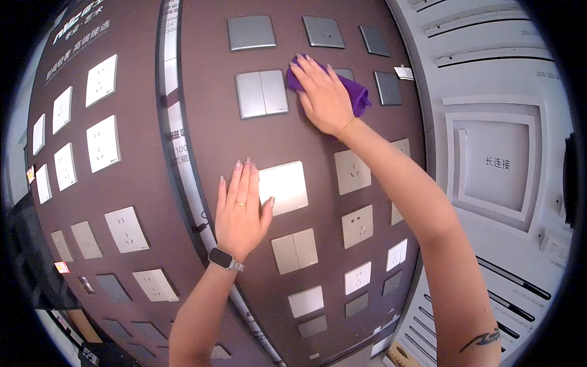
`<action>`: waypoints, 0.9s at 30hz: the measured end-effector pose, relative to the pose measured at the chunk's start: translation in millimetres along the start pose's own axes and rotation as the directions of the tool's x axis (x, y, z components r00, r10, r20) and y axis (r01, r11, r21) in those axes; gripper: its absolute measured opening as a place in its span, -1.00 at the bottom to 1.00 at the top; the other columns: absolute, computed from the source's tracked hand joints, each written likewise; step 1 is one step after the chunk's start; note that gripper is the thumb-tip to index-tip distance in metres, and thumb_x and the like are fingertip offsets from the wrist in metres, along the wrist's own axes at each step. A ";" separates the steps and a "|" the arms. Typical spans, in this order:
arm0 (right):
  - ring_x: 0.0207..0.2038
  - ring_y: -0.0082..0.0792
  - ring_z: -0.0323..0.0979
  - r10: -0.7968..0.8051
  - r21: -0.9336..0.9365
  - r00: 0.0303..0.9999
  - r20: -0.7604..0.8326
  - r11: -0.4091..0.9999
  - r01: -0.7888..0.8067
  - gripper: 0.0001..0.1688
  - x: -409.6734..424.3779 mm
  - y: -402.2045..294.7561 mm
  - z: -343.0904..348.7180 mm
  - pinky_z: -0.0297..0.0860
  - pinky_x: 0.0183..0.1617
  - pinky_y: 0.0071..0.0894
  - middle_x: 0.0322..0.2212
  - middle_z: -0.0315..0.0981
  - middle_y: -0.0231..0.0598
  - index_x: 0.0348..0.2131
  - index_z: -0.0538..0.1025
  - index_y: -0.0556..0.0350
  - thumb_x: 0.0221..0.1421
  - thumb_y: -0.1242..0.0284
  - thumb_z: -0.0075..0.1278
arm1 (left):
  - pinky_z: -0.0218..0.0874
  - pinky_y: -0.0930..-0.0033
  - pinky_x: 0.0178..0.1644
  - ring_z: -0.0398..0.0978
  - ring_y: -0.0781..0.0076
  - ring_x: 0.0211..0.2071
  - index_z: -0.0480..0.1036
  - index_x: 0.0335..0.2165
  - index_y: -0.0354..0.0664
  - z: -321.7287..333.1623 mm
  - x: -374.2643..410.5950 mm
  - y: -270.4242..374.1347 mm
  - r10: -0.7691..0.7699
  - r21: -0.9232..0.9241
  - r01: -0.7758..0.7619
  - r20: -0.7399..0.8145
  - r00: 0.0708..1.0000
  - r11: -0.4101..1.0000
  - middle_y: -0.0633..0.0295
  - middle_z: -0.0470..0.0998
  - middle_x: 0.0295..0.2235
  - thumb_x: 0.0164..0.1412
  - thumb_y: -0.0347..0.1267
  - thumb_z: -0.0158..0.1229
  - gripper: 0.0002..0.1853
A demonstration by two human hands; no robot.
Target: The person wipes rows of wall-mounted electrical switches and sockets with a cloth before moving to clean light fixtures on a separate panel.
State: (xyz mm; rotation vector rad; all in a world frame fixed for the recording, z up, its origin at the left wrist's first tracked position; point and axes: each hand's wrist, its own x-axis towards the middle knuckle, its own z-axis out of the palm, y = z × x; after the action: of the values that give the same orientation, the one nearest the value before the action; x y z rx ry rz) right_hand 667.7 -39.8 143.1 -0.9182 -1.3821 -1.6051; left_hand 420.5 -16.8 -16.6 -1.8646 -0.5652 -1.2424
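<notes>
A brown display board (pixel 211 137) carries rows of wall switches and sockets. My right hand (pixel 323 96) presses a purple cloth (pixel 360 96) flat against it, over part of a grey wall plate (pixel 344 73). To the left of the cloth is a silver two-rocker switch (pixel 262 94). My left hand (pixel 240 206), with a ring and a smartwatch, lies flat with its fingers slightly apart, its thumb over the edge of a shiny pale switch plate (pixel 284 188). Below that plate is a beige two-rocker switch (pixel 295 251). A beige socket (pixel 353 172) is partly behind my right forearm.
A second brown panel with white sockets (pixel 103 143) stands at the left, beyond a dark-edged strip (pixel 183 183) bearing writing. At the right, a white panel holds square frames (pixel 495 103) and linear light fittings (pixel 513 277). A small white tag (pixel 404 73) sticks out from the board's right edge.
</notes>
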 end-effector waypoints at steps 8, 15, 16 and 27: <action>0.33 -0.23 0.03 0.033 -0.080 0.999 -0.021 0.996 -0.035 -0.40 59.2 30.6 26.8 0.01 0.36 0.05 0.27 0.09 -0.16 0.20 0.25 0.05 0.19 0.33 -0.21 | -0.15 -0.16 0.32 0.06 0.00 0.30 0.10 0.20 -0.45 2.1 -1.5 2.9 -0.001 -0.046 0.001 0.021 1.000 0.999 -0.09 0.17 0.24 0.18 -0.25 0.08 -0.28; 0.32 -0.25 0.05 0.134 -0.049 0.984 -0.116 0.989 -0.140 -0.42 117.5 50.8 38.6 0.01 0.35 0.12 0.25 0.15 -0.22 0.18 0.30 -0.04 0.19 0.25 -0.23 | -0.16 -0.21 0.31 0.04 -0.08 0.30 0.09 0.20 -0.47 -7.9 0.1 0.6 0.013 -0.009 -0.013 0.067 0.998 1.000 -0.15 0.13 0.25 0.13 -0.27 0.11 -0.24; 0.32 -0.25 0.06 0.135 -0.061 0.984 -0.115 0.988 -0.142 -0.42 122.2 56.4 40.8 0.02 0.34 0.13 0.24 0.17 -0.23 0.17 0.30 -0.06 0.18 0.25 -0.22 | -0.16 -0.21 0.31 0.03 -0.08 0.30 0.08 0.20 -0.47 -6.0 -0.7 1.0 0.016 -0.009 -0.016 0.064 0.998 1.000 -0.15 0.13 0.25 0.13 -0.28 0.12 -0.24; 0.35 -0.22 -0.03 0.501 0.087 0.862 -0.081 0.865 -0.494 -0.32 98.1 135.6 35.0 -0.08 0.38 0.09 0.29 0.07 -0.19 0.23 0.24 0.00 0.24 0.10 -0.34 | -0.16 -0.22 0.31 0.04 -0.11 0.30 0.08 0.20 -0.46 -2.6 -1.7 1.0 0.033 0.003 -0.033 0.036 0.999 0.999 -0.16 0.14 0.24 0.11 -0.31 0.13 -0.24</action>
State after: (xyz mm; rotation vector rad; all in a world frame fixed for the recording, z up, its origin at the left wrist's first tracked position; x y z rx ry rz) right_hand 752.1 -26.5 291.2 -1.0394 -1.0083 -1.1854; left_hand 419.1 -19.3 -18.0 -1.8895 -0.5533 -1.1880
